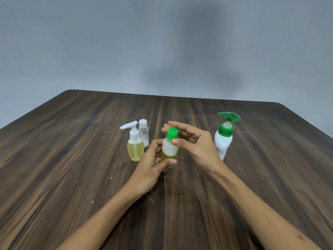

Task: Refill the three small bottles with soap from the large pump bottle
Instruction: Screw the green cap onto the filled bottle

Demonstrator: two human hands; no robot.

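Head view is showing a dark wooden worktop (72,159) against a grey wall (90,42). Near the middle, the left hand (151,168) is gripping a small bottle with a green cap (170,150), its fingers and thumb curling round the lower body, where yellowish soap is sitting below a white label. The right hand (196,147) is reaching over the green cap (172,134), thumb tip touching the bottle's neck just under it and the other fingers arching loosely behind it; blur is hiding whether they are actually pinching the cap. Just left of the held bottle, a small pump bottle (135,145) with yellow soap and a white pump is standing upright, touching a small clear bottle (144,134) with a white cap behind it. On the right, the large pump bottle (224,139), white with a green pump, is standing near the right hand.
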